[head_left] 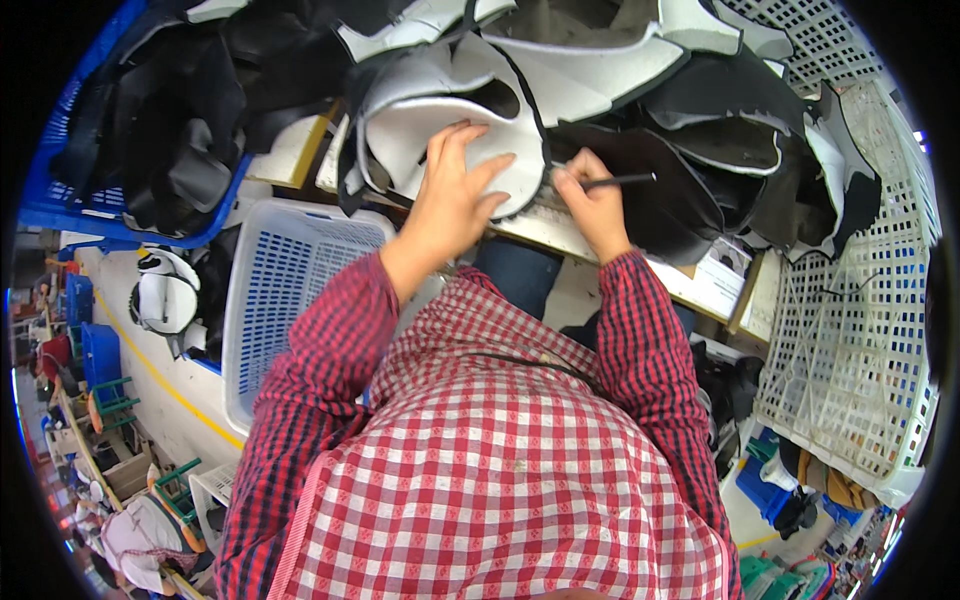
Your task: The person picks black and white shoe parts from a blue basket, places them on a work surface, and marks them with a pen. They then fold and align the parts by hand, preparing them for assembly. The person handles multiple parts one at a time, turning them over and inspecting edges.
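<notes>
A white-lined piece with black edging (pixel 515 140), curved like a shell, lies at the table's near edge before me. My left hand (pixel 450 195) rests on its white inner side, with the fingers spread and bent a little. Just right of that piece, by its black edge, is my right hand (pixel 597 205). It is closed in a pinch around a slim black pen-like tool (pixel 625 180), whose rear end points right. The tool's working end is hidden by my fingers.
More black and white shell pieces (pixel 690 130) are heaped across the table. A blue crate (pixel 110 225) holds black pieces at the far left. A white and blue basket (pixel 310 215) stands left of me, and a tall white plastic crate (pixel 850 350) at the right.
</notes>
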Demonstrator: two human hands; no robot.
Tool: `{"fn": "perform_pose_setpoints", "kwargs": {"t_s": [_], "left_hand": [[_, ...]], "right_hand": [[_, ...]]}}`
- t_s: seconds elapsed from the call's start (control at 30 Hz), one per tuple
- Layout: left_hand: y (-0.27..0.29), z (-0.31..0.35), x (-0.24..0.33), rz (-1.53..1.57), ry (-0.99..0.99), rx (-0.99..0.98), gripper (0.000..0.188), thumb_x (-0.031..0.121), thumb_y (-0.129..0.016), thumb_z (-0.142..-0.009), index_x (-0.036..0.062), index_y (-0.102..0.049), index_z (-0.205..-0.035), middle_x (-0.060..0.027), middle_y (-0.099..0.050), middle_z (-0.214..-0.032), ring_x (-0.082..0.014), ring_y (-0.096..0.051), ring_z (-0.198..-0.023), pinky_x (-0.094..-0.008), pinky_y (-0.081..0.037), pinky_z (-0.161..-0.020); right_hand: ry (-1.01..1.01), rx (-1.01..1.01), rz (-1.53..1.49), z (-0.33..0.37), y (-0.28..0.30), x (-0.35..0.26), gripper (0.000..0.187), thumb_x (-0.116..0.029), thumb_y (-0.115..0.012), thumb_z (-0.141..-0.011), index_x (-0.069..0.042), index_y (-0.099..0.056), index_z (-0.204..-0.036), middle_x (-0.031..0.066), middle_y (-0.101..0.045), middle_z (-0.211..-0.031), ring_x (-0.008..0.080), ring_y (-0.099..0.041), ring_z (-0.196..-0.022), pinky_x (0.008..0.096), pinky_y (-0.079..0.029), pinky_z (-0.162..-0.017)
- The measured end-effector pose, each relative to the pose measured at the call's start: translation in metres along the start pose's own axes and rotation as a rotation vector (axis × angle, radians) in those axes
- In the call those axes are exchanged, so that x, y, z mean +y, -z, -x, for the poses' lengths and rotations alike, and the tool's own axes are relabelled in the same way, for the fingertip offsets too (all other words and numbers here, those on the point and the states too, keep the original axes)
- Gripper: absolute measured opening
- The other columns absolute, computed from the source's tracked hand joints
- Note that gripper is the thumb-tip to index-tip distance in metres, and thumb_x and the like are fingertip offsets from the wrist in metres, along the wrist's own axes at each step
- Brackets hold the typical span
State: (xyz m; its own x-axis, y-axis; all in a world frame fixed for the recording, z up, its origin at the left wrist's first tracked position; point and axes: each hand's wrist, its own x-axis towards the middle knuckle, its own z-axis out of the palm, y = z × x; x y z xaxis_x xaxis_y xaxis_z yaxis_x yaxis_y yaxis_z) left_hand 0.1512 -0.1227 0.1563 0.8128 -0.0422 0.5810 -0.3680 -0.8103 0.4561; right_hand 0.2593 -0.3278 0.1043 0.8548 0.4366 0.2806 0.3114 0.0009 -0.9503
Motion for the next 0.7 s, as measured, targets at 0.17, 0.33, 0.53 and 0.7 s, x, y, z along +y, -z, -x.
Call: {"fn": "perform_pose_setpoints", "kwargs": {"t_s": [0.17, 0.33, 0.53, 0.7], "left_hand": [[0.059, -0.013, -0.005, -0.6, 0.135, 0.426, 0.056, 0.004, -0.075, -0.079, 0.0211, -0.07, -0.132, -0.0142, -0.056, -0.138, -0.0411, -0.047, -0.132, -0.0499, -0.041, -0.11], [0.118, -0.035, -0.033, -0.35, 0.408, 0.173, 0.032, 0.001, -0.067, -0.08, 0.0008, -0.07, -0.111, -0.0225, -0.071, -0.1, -0.0422, -0.07, -0.095, -0.0413, -0.055, -0.087], [0.228, -0.069, 0.053, -0.246, 0.105, 0.689, 0.039, -0.011, -0.06, -0.079, -0.0008, -0.074, -0.115, -0.0067, -0.078, -0.104, -0.012, -0.069, -0.094, -0.028, -0.054, -0.087], [0.244, -0.176, 0.102, -0.426, -0.075, 0.831, 0.031, 0.019, -0.077, -0.084, -0.001, -0.075, -0.108, -0.0136, -0.078, -0.091, -0.0217, -0.074, -0.084, -0.0362, -0.056, -0.076]], "right_hand": [[0.054, -0.026, -0.082, 0.0, 0.001, 0.006, 0.028, -0.009, -0.069, -0.095, -0.006, -0.048, -0.077, -0.0048, -0.042, -0.067, 0.0043, -0.038, -0.065, 0.0251, -0.034, -0.058], [0.042, -0.068, -0.102, 0.002, 0.003, 0.001, 0.028, -0.009, -0.068, -0.096, -0.007, -0.047, -0.077, -0.0064, -0.042, -0.068, 0.0032, -0.038, -0.065, 0.0248, -0.034, -0.058], [0.013, -0.126, -0.188, 0.004, 0.004, -0.005, 0.028, -0.01, -0.069, -0.095, -0.007, -0.047, -0.078, -0.0054, -0.044, -0.07, 0.0038, -0.041, -0.067, 0.0242, -0.036, -0.061], [0.032, -0.134, -0.157, 0.002, 0.002, -0.003, 0.027, -0.011, -0.069, -0.094, -0.007, -0.048, -0.078, -0.0042, -0.044, -0.07, 0.0046, -0.041, -0.067, 0.0253, -0.037, -0.061]]}}
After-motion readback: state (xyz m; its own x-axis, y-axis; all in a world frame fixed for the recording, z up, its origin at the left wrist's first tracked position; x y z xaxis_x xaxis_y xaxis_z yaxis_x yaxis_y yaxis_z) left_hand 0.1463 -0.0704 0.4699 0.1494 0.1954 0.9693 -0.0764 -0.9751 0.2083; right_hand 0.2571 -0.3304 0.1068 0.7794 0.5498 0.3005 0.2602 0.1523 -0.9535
